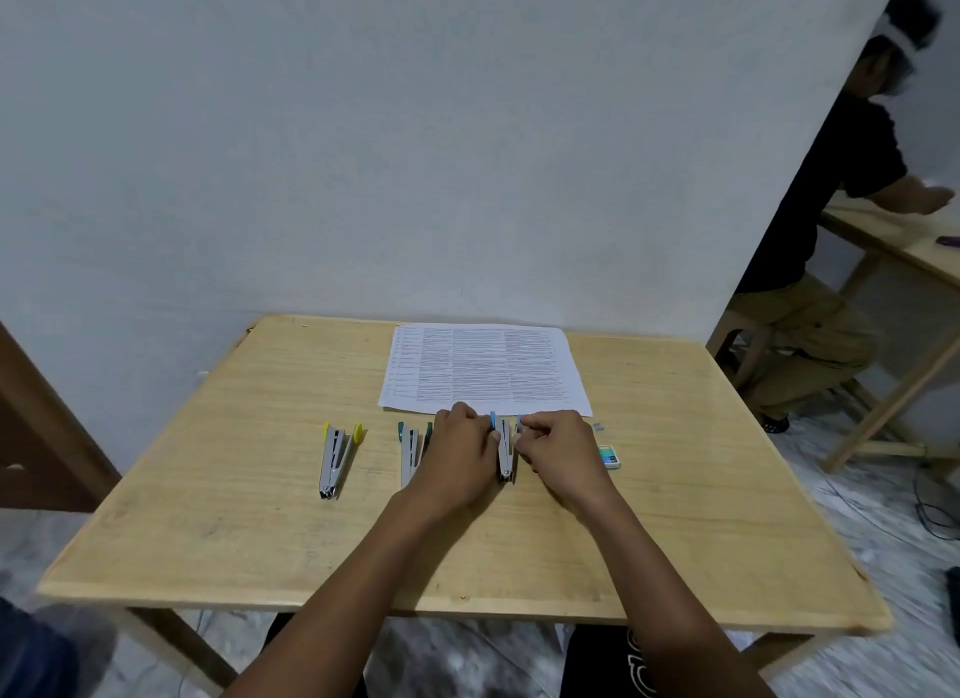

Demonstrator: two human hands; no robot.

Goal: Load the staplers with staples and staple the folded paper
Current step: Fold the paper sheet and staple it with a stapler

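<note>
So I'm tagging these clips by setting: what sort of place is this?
Probably a plain workroom rather than a furnished office: a wooden table against a blank wall, staplers and a printed sheet laid out on it, and another person at a similar table on the right.

Yellow stapler (335, 458): far left of the row, lying flat, opened into a narrow V, hinge end nearest.
Green stapler (410, 450): just right of it, also open; only its left part shows.
Blue stapler (504, 450): middle, open, hinge nearest.
Paper (483, 367): printed sheet, flat, far side.
Staple box (609, 457): small, right.
Staple strip (598, 427): grey, beyond the box.
</note>
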